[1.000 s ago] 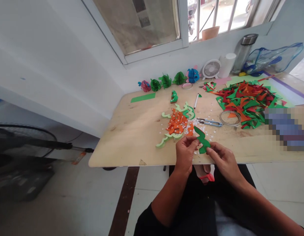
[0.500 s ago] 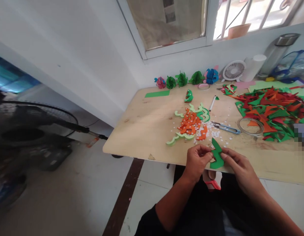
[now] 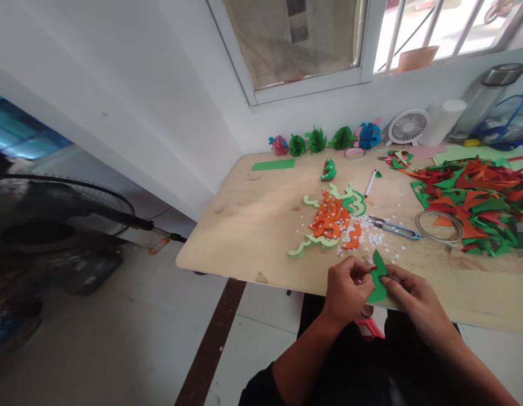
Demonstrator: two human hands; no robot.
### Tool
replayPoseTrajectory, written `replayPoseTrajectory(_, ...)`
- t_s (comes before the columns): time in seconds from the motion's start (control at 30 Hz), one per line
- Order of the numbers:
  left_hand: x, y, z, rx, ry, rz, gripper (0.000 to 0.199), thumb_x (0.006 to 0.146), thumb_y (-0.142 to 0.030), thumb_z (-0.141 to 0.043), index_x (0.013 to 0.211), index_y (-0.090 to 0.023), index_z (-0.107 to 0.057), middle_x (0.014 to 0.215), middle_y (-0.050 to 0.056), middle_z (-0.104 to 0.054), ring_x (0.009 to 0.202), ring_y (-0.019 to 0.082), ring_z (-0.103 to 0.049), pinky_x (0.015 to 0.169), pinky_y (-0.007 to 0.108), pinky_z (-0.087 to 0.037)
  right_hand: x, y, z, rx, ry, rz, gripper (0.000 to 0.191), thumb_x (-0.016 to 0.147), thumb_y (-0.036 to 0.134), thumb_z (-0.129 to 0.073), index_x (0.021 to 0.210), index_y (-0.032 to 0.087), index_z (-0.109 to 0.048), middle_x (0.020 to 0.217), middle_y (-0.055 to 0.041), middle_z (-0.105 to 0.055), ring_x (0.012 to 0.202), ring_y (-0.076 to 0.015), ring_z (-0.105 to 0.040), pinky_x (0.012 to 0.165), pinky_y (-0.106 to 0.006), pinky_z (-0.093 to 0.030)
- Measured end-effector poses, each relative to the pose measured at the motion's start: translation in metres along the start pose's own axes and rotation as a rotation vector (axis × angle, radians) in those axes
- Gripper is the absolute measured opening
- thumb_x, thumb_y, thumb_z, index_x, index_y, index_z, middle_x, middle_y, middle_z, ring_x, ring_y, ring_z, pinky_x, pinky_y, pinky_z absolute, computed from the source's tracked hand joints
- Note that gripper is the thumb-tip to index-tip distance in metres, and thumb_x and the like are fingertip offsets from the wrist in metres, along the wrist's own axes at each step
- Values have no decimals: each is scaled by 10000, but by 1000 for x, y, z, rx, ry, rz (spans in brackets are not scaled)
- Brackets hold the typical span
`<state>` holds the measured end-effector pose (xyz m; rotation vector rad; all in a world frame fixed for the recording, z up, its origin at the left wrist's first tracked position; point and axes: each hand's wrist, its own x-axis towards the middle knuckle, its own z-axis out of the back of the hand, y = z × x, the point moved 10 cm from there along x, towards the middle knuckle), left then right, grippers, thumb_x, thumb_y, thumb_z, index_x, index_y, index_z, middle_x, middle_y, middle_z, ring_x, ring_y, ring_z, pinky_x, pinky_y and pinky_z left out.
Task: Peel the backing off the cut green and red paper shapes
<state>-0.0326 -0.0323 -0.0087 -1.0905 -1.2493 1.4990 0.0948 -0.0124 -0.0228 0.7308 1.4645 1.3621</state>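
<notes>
Both my hands hold a green paper cutout (image 3: 378, 276) with a wavy edge, at the table's front edge. My left hand (image 3: 349, 287) pinches its left side, fingers curled inward. On its right side, my right hand (image 3: 409, 287) grips with thumb and fingers. Just beyond lie small white squares (image 3: 373, 239), scattered and heaped. Orange paper cutouts (image 3: 329, 217) with white squares on them form a pile, with pale green wavy strips (image 3: 314, 242) around it. Blue-handled thread snips (image 3: 396, 228) rest to the right of the squares.
A heap of red, orange and green paper scraps (image 3: 477, 197) covers the table's right side, beside a tape roll (image 3: 439, 226). Folded paper figures (image 3: 316, 141) line the wall near a small white fan (image 3: 409, 127). A pen (image 3: 370, 183) and a green strip (image 3: 273, 164) lie farther back.
My left hand's fingers have shifted over the left side of the green cutout, covering more of it. The whole view has moved slightly, so things sit a little lower and farther right.
</notes>
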Motion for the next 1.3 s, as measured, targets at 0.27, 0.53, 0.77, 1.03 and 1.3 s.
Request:
replayPoseTrajectory(0.27,4,10,-4,-117,44,104,69,678,-187,-634,742,-162,-633,650,9,-614,564,124,-545,536,224,-418,5,-12,7,151,-35,-70,249,662,412,-715,708,172,-665,581,-5,-629,520,-164,-572,471,-245,-452)
replayPoseTrajectory(0.53,79,-26,31,187,-92,-182,57,680,-162,-636,685,-214,-658,691,20,-632,702,178,-551,729,289,-415,6,-27,32,397,-133,-150,251,697,428,-690,806,202,-684,713,-48,-714,600,-231,-652,545,-315,-510)
replayPoseTrajectory(0.77,149,-37,-16,623,40,-312,123,619,-127,-661,599,-214,-577,755,69,-620,931,272,-534,946,384,-331,8,-32,35,476,-123,-148,175,670,357,-726,758,212,-684,695,-27,-712,585,-215,-645,531,-299,-504)
replayPoseTrajectory(1.03,160,-39,-19,647,40,-305,236,601,-54,-621,509,-218,-477,658,44,-571,887,260,-531,907,369,-350,10,-39,41,467,-143,-121,230,634,351,-771,787,197,-696,701,-25,-712,607,-206,-642,566,-291,-504)
replayPoseTrajectory(1.3,66,-43,32,578,132,-302,66,695,-204,-643,734,-216,-591,791,31,-630,779,206,-571,767,311,-402,8,-35,33,641,-104,-190,152,677,316,-768,760,209,-700,691,-7,-711,586,-150,-633,557,-220,-493)
